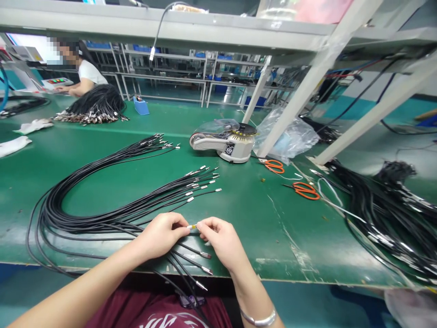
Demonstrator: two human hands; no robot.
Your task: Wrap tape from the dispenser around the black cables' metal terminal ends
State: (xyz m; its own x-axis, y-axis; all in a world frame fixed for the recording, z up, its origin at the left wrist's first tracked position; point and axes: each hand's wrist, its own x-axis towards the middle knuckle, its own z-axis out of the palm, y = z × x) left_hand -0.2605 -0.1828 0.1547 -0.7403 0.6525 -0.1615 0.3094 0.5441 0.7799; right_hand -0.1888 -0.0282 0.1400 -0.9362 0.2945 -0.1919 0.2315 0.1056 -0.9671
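My left hand is closed around a bunch of black cables near the front edge of the green bench. Its fingertips pinch one cable's metal tip, which carries a small yellow band. My right hand pinches the same tip from the other side, fingers pressed together. Several more cable ends with silver tips hang below my hands over the bench edge. The cables loop out to the left and back, with silver tips fanned out in two groups in the middle of the bench.
A grey tape dispenser stands mid-bench, and orange scissors and a second orange pair lie to its right. A pile of black cables fills the right side. Another person works at far left beside a cable heap.
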